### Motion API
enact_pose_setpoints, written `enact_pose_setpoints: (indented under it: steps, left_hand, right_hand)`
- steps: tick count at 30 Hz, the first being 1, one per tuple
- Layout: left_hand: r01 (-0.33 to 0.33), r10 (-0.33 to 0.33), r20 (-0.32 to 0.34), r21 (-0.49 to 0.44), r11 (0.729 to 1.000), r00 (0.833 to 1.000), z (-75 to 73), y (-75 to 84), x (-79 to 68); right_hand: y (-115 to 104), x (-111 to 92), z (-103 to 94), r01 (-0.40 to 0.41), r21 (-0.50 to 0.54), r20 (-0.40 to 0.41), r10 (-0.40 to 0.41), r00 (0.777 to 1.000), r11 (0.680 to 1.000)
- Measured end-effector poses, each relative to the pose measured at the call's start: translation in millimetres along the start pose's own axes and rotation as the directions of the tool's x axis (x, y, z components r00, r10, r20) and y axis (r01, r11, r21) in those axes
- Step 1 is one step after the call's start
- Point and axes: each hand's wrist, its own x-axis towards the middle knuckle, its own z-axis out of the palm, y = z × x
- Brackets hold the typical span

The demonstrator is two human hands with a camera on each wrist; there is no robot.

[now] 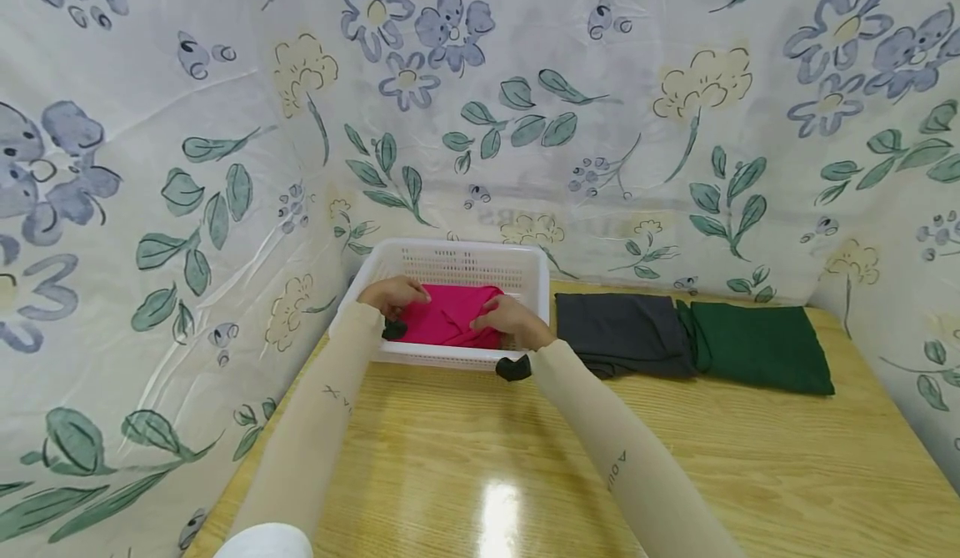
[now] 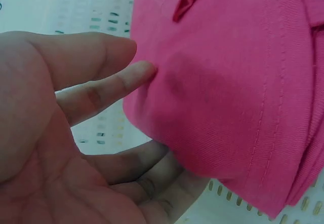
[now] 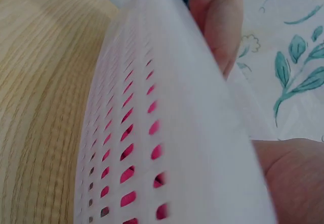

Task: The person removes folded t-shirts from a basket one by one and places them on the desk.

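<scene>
A folded pink garment (image 1: 442,312) with stitched hems lies inside a white perforated plastic basket (image 1: 450,358). My left hand (image 1: 393,295) is at its left side. In the left wrist view, the index fingertip touches the pink cloth's edge while the lower fingers reach beneath it, their tips hidden; the thumb is spread above. My right hand (image 1: 513,320) reaches over the basket's front right part, fingertips at the right side of the garment. The basket wall (image 3: 202,133) hides most of that hand in the right wrist view.
To the right of the basket, a folded dark grey cloth (image 1: 622,333) lies on the wooden table (image 1: 600,458). A folded green cloth (image 1: 761,345) is beside it. Flower-patterned fabric (image 1: 480,166) hangs close behind the basket and along the left side.
</scene>
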Motion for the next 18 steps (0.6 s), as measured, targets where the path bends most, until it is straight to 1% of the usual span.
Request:
enact_pose_setpoints:
  steps: [3,5,6,8,12,15,18]
  left_hand:
    - [0.002,-0.002,-0.005,-0.019,1.0,1.0,1.2,-1.4,2.3]
    - [0.009,-0.009,-0.005,-0.028,1.0,1.0,2.1,-1.3,3.3]
    - [0.011,-0.011,-0.005,-0.029,1.0,1.0,2.6,-1.2,3.8]
    - [0.011,-0.011,0.002,-0.039,0.999,1.0,3.3,-1.5,5.2]
    - [0.004,-0.001,0.04,-0.081,0.997,0.999,4.4,-1.8,6.7]
    - [-0.001,0.008,0.062,-0.11,0.994,0.998,5.4,-0.7,5.9]
    - [-0.003,0.007,0.051,-0.079,0.997,0.999,6.1,1.3,4.2]
  right_hand:
    - [-0.3,2.9,-0.1,-0.04,0.112,0.018,0.038,0.999,0.993]
    - [-1.6,2.5,-0.3,-0.069,0.167,0.034,0.064,0.997,0.984]
    - [-2.5,1.8,-0.4,-0.077,0.174,0.038,0.071,0.997,0.982]
    - [-3.6,0.7,-0.8,-0.076,0.166,0.033,0.071,0.997,0.983]
    - [-4.8,-0.8,-0.9,-0.056,0.109,0.0,0.056,0.998,0.992]
    - [-5.3,-1.5,-0.4,-0.062,0.1,-0.017,0.064,0.998,0.993]
    - [-4.7,-1.3,-0.1,-0.063,0.087,-0.029,0.066,0.997,0.994]
